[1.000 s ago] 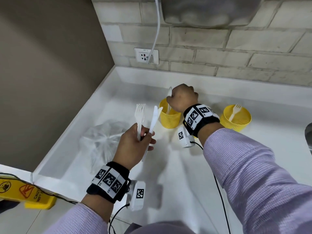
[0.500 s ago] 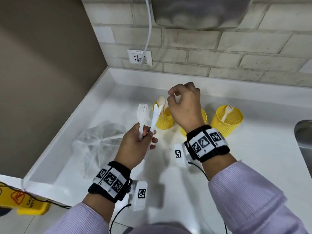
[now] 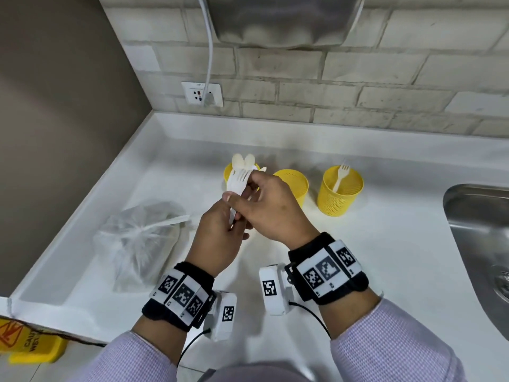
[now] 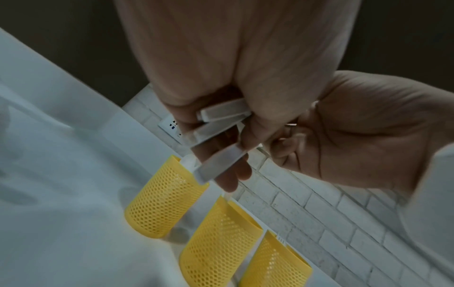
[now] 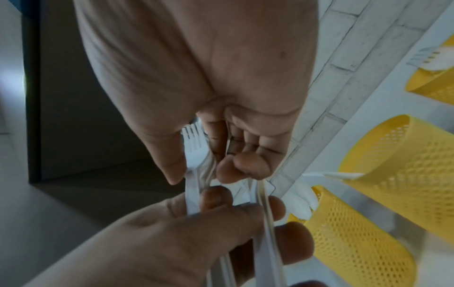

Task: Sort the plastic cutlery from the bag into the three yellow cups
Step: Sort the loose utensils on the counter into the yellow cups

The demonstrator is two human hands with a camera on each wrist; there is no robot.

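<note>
Since the earlier frame, my right hand (image 3: 271, 208) has come back from the leftmost cup to meet my left hand (image 3: 217, 238) above the white surface (image 3: 385, 244).

Left to right: the clear, crumpled plastic bag (image 3: 140, 241) lies on the surface, one white utensil handle protruding from it. My left hand is curled round a bundle of white plastic cutlery (image 3: 237, 188); the left wrist view shows three handle ends below the fist. A white plastic fork (image 5: 194, 147) stands at the bundle's edge. My right hand pinches near the fork's neck, thumb on one side, fingertips (image 5: 245, 167) on the other; which piece it has actually isolated I cannot tell.

Behind stand three yellow perforated cups: the left cup (image 3: 228, 175) holds spoons, the middle cup (image 3: 294, 183) shows one white tip in the right wrist view, and the right cup (image 3: 340, 194) holds a fork.

Procedure, as I judge it: confirm that one piece only is pinched, relax the left grip slightly, draw upward along the handle's axis, then carry it to the matching cup. Risk: neighbouring pieces may drag out.
</note>
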